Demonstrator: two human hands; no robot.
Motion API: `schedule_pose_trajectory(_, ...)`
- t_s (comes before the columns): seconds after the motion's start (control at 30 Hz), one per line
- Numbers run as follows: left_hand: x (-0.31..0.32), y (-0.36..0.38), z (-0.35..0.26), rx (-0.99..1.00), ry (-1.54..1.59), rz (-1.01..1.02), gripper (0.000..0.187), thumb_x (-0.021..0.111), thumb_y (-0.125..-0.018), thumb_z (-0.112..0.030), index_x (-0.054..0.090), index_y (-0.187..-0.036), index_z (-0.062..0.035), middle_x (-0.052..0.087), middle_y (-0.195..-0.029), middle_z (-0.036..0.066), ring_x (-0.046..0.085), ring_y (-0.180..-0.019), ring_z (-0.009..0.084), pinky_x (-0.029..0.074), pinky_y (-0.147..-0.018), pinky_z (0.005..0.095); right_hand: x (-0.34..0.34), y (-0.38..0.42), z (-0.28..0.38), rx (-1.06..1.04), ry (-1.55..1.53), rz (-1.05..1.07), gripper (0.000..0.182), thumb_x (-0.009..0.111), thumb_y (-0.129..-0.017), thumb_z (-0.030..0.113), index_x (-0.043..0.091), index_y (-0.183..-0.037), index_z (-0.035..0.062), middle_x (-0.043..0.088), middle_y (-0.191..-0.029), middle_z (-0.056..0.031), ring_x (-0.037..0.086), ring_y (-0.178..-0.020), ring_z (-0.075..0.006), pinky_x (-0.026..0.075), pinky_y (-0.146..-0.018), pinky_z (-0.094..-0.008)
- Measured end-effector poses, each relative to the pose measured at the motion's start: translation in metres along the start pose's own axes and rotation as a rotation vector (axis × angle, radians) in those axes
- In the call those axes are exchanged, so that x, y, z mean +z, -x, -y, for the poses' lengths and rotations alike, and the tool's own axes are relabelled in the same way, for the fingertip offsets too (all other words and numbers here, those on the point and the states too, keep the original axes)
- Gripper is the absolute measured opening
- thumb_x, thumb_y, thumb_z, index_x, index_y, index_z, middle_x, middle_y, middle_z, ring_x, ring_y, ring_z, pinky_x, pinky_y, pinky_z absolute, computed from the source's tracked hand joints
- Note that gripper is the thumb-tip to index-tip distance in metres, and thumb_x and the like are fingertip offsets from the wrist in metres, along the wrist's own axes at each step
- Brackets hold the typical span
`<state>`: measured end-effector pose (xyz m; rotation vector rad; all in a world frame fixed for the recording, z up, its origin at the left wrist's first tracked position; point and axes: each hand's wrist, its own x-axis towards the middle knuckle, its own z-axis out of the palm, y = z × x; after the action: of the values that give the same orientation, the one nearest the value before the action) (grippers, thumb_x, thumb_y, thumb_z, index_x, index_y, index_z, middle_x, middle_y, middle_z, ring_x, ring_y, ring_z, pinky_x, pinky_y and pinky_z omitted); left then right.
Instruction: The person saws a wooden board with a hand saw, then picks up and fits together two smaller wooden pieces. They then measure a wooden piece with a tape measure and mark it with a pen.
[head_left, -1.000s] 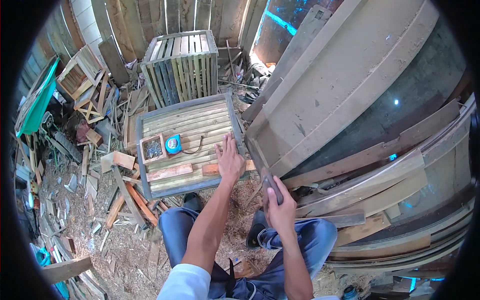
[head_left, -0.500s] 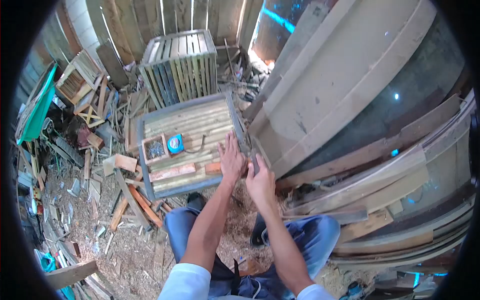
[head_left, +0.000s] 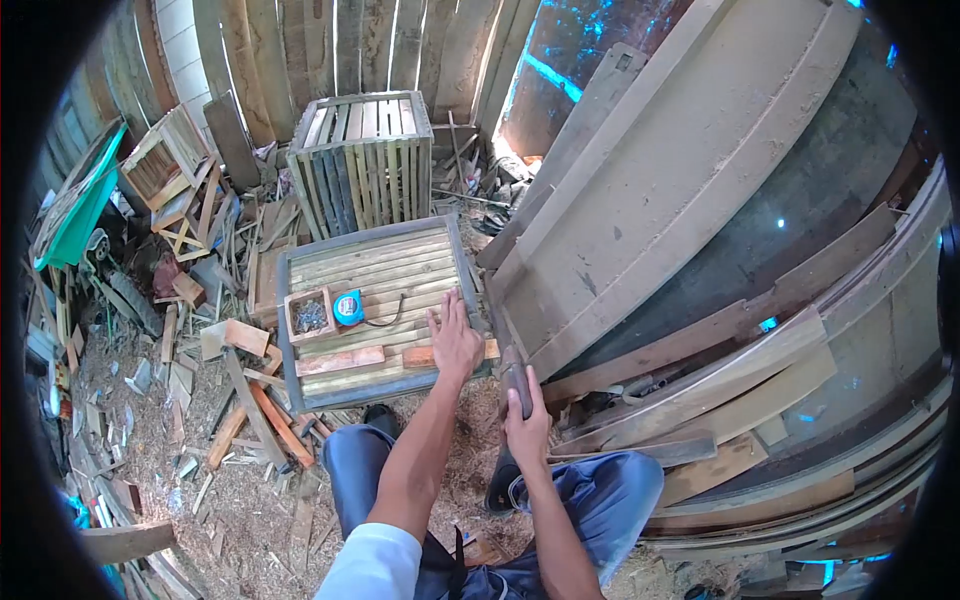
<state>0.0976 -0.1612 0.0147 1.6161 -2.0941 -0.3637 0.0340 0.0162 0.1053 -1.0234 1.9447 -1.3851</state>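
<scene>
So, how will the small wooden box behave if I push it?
The small wooden box looks stiff and, being low and wide, unlikely to tip. It may catch on the gaps between the slats. The loose bits inside could shift or rattle.

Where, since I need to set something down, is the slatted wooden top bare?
Its far slats are bare, between the grey frame and the open wooden box and blue tape measure. The near edge is crowded: two reddish wood strips, the left hand.
</scene>
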Motion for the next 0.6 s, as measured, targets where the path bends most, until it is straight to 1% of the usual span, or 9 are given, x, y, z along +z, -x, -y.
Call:
schedule_pose_trajectory(0.07, -0.001, -0.002, -0.001, -0.01, 0.007, 0.017, 0.059, 0.047, -0.081, -0.014, 0.041, -0.138, -0.0016, 0.022, -0.16, 0.008, 0.017, -0.149, 0.0226, 0.01, -0.12, 0.0538, -0.016, 0.002, -0.005, -0.095, 0.239, 0.056, 0.049, 0.056, -0.097, 0.024, 0.046, -0.144, 0.0114, 0.068, -0.094, -0.019, 0.065, -0.069, -0.0222, 0.051, -0.066, -0.0342)
schedule_pose_trajectory(0.13, 0.001, 0.0, -0.002, -0.009, 0.021, 0.017, 0.057, 0.047, -0.081, -0.014, 0.043, -0.137, -0.0016, 0.022, -0.16, 0.008, 0.017, -0.149, 0.0227, 0.01, -0.12, 0.0542, -0.034, 0.014, 0.04, -0.146, 0.329, 0.098, 0.05, 0.057, -0.097, 0.026, 0.046, -0.143, 0.011, 0.069, -0.098, -0.0226, 0.069, -0.083, -0.0303, 0.052, -0.077, -0.0378)
schedule_pose_trajectory(0.17, 0.004, 0.002, -0.001, -0.006, 0.029, 0.002, 0.057, 0.047, -0.081, -0.014, 0.043, -0.136, -0.0017, 0.022, -0.16, 0.008, 0.016, -0.149, 0.0227, 0.01, -0.12, 0.0545, -0.044, 0.017, 0.092, 0.193, 0.294, 0.2, 0.049, 0.057, -0.096, 0.026, 0.047, -0.141, 0.0086, 0.067, -0.104, -0.0266, 0.067, -0.1, -0.0388, 0.048, -0.089, -0.0402)
schedule_pose_trajectory(0.27, 0.002, -0.001, 0.002, -0.008, 0.048, -0.001, 0.055, 0.046, -0.081, -0.014, 0.044, -0.134, -0.0017, 0.022, -0.161, 0.008, 0.016, -0.149, 0.0229, 0.01, -0.12, 0.0549, -0.053, 0.026, 0.119, 0.046, 0.362, 0.186, 0.048, 0.057, -0.096, 0.026, 0.049, -0.139, 0.0058, 0.067, -0.105, -0.0283, 0.066, -0.102, -0.0399, 0.049, -0.088, -0.0405)
schedule_pose_trajectory(0.3, 0.0, 0.0, 0.001, -0.011, 0.061, 0.013, 0.055, 0.046, -0.081, -0.014, 0.044, -0.134, -0.0017, 0.022, -0.161, 0.008, 0.016, -0.149, 0.023, 0.01, -0.12, 0.055, -0.058, 0.032, 0.144, 0.086, 0.383, 0.211, 0.046, 0.057, -0.096, 0.026, 0.051, -0.136, 0.0014, 0.066, -0.107, -0.0297, 0.064, -0.105, -0.0423, 0.048, -0.089, -0.0414)
schedule_pose_trajectory(0.4, 0.0, 0.001, -0.001, -0.005, 0.046, 0.006, 0.055, 0.046, -0.081, -0.014, 0.044, -0.134, -0.0011, 0.022, -0.16, 0.008, 0.016, -0.149, 0.0229, 0.01, -0.12, 0.055, -0.067, 0.039, 0.184, 0.182, 0.432, 0.247, 0.045, 0.057, -0.096, 0.025, 0.053, -0.132, -0.0021, 0.065, -0.108, -0.0306, 0.063, -0.106, -0.043, 0.048, -0.091, -0.0414)
schedule_pose_trajectory(0.43, -0.005, 0.002, -0.003, -0.011, 0.041, 0.026, 0.054, 0.046, -0.082, -0.014, 0.043, -0.134, -0.0005, 0.022, -0.16, 0.009, 0.016, -0.15, 0.0236, 0.011, -0.12, 0.0546, -0.066, 0.035, 0.179, 0.138, 0.435, 0.233, 0.043, 0.056, -0.097, 0.023, 0.054, -0.13, -0.0038, 0.065, -0.108, -0.0306, 0.063, -0.106, -0.0435, 0.048, -0.091, -0.0407)
schedule_pose_trajectory(0.53, -0.003, 0.004, 0.003, 0.035, 0.023, 0.01, 0.054, 0.046, -0.082, -0.015, 0.043, -0.135, 0.0, 0.022, -0.16, 0.011, 0.015, -0.149, 0.0253, 0.011, -0.119, 0.056, -0.044, 0.0, 0.125, -0.134, 0.31, 0.161, 0.045, 0.052, -0.097, 0.026, 0.051, -0.135, 0.001, 0.066, -0.099, -0.0305, 0.062, -0.095, -0.0488, 0.051, -0.082, -0.0484)
schedule_pose_trajectory(0.6, 0.0, 0.013, 0.004, 0.044, 0.025, 0.033, 0.057, 0.047, -0.082, -0.016, 0.042, -0.136, 0.0005, 0.022, -0.16, 0.012, 0.015, -0.149, 0.0262, 0.012, -0.119, 0.0563, 0.004, -0.038, 0.066, -0.058, 0.287, 0.107, 0.042, 0.053, -0.096, 0.025, 0.054, -0.133, 0.0047, 0.066, -0.097, -0.0288, 0.063, -0.093, -0.0475, 0.052, -0.08, -0.0493)
